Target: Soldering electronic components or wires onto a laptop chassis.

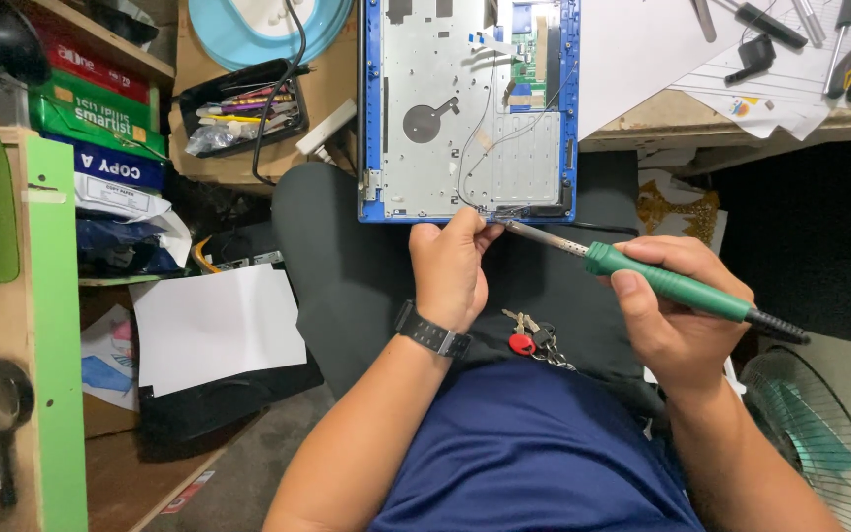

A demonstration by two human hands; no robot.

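Left-hand fingers [485,234] pinched narrow on something small at the near edge of the open blue-framed laptop shell with its bare grey metal inner plate [470,108], too small to tell what; left hand [448,271] wearing a black wrist watch [432,332]. Right hand [677,310] closed around the green plastic grip of a soldering iron with a slim metal shaft [642,274], tip meeting the shell's near edge just beside the left fingertips. Probably light and stiff in the hand, that iron, best held on the green grip only, well back from the metal shaft, likely hot; thin grey wires [490,138] and small green circuit board [529,74] inside the shell likely fragile. Shell resting partly on the wooden desk [642,128], partly over the dark-clad lap. One soldering iron, one laptop shell, one bunch of keys with a red tag [534,340] on the lap, one black tray of pens [243,113] at left, one white paper sheet [214,325] below.
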